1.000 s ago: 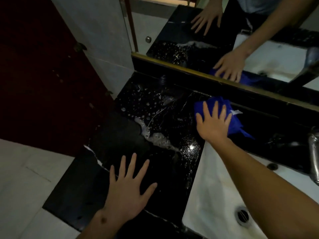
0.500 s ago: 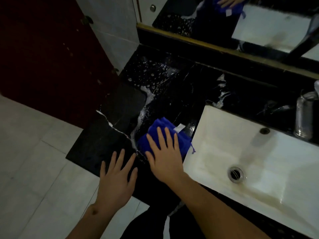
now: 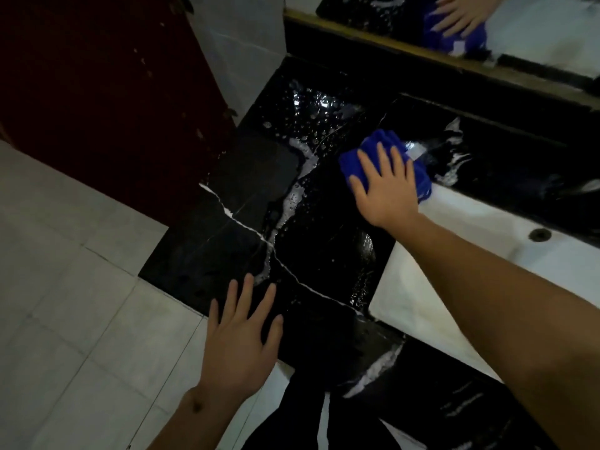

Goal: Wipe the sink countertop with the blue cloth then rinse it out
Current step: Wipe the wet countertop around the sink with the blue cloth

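Fingers [image 3: 380, 164] of the right hand [image 3: 388, 190] lie straight, pressing the blue cloth [image 3: 383, 141] beneath them.

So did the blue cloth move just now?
Yes. The blue cloth slid away from the countertop's front edge, back toward the mirror, ending by the sink's far corner.

The room is dim. A dark red door [image 3: 97, 92] fills the upper left, its surface speckled with pale chips. Right of the door runs a strip of pale grey wall tiles [image 3: 240, 37]. Below the door spreads a floor of large light grey tiles [image 3: 65, 303] with thin grout lines. Far right of the door, a gold-edged mirror [image 3: 535, 30] catches reflections.
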